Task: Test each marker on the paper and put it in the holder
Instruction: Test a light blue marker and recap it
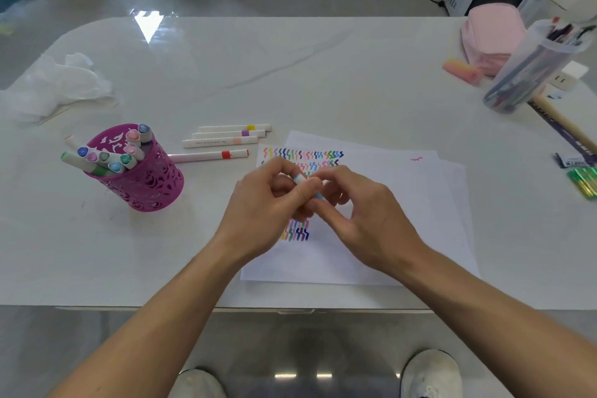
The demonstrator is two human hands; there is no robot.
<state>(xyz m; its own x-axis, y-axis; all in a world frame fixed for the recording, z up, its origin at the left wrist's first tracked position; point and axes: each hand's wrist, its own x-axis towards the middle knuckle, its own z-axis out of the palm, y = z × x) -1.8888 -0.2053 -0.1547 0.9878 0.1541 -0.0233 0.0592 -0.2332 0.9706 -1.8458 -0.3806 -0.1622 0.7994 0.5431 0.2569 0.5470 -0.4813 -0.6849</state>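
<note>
White with a pale blue band, the marker [301, 179] is pinched between the curled fingers of the left hand [265, 203] and the right hand [368, 216], just above the scribbled paper [403, 203]. Well to the left stands the purple holder [151, 181], already full of markers. Four loose markers [223, 142] lie on the table [290, 74] between holder and paper.
</note>
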